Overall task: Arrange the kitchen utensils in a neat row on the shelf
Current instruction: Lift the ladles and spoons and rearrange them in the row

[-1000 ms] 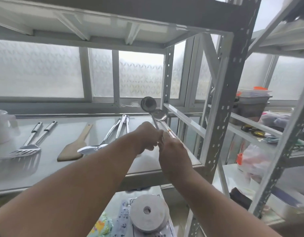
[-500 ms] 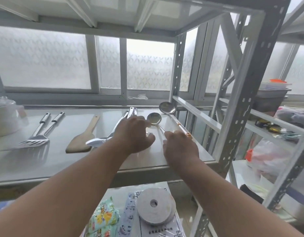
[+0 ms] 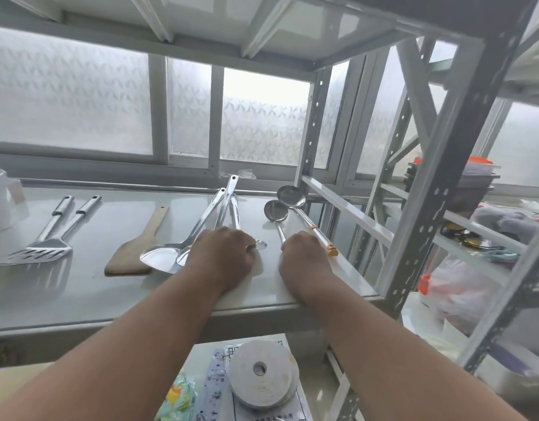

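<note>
On the white shelf (image 3: 80,299) lie two slotted turners (image 3: 40,250), a wooden spatula (image 3: 137,247), a steel turner (image 3: 162,259) and long steel handles (image 3: 233,202). Right of them are a small ladle (image 3: 275,211) and a larger ladle (image 3: 291,196) with an orange-tipped handle, side by side, bowls toward the window. My left hand (image 3: 222,253) lies knuckles up over the steel handles, fingers curled round a small spoon (image 3: 260,245) whose bowl peeks out. My right hand (image 3: 304,253) curls over the small ladle's handle end, beside the orange tip.
A white container (image 3: 1,205) stands at the shelf's far left. The grey perforated upright (image 3: 438,177) rises just right of my right hand. A tape roll (image 3: 262,372) and packets lie on the lower level. Bags (image 3: 462,287) and boxes fill the neighbouring rack at right.
Both ladles, held up in the air a second ago, now lie flat on the shelf. My hands have come down and back toward the front edge; my left hand shifted onto the small spoon.
</note>
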The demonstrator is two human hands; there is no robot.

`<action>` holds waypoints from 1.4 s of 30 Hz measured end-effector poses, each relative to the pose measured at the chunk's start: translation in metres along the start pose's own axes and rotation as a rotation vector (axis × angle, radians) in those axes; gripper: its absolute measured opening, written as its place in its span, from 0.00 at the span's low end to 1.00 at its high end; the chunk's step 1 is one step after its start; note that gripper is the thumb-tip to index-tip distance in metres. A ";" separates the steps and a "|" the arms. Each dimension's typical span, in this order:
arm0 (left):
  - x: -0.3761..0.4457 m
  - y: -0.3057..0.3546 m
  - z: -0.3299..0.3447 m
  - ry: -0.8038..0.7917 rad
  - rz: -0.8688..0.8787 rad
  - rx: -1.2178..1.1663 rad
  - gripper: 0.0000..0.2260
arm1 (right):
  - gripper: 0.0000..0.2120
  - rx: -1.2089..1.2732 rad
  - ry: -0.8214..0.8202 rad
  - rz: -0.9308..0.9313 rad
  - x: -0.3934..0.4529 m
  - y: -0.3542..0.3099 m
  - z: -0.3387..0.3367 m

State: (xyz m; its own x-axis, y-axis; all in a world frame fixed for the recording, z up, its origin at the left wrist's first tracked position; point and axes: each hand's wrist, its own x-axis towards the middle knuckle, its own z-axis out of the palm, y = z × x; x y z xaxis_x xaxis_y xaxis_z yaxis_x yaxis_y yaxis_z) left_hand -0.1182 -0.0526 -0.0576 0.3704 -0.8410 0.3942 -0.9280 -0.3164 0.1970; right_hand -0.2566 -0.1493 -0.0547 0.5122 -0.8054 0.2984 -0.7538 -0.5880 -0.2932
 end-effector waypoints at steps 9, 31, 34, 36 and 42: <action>-0.002 0.001 -0.004 0.019 -0.004 -0.036 0.11 | 0.14 -0.054 -0.016 0.099 0.047 -0.009 0.011; 0.004 -0.002 0.002 0.043 -0.018 -0.059 0.08 | 0.12 0.006 0.133 0.090 0.073 0.000 0.030; 0.002 0.000 0.001 0.043 -0.004 -0.002 0.09 | 0.13 0.029 0.176 0.039 0.073 0.000 0.031; 0.001 0.002 0.002 0.049 0.005 0.049 0.10 | 0.12 0.055 0.210 0.014 0.070 -0.001 0.031; -0.006 0.008 -0.006 0.075 0.084 0.128 0.14 | 0.07 0.154 0.275 -0.122 0.047 -0.008 0.023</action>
State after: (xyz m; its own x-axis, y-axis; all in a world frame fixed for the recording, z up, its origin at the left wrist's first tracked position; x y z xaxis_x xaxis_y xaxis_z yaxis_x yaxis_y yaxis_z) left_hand -0.1274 -0.0477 -0.0527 0.2890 -0.8331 0.4715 -0.9516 -0.3037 0.0468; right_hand -0.2167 -0.1844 -0.0595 0.4490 -0.6903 0.5673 -0.6122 -0.7001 -0.3675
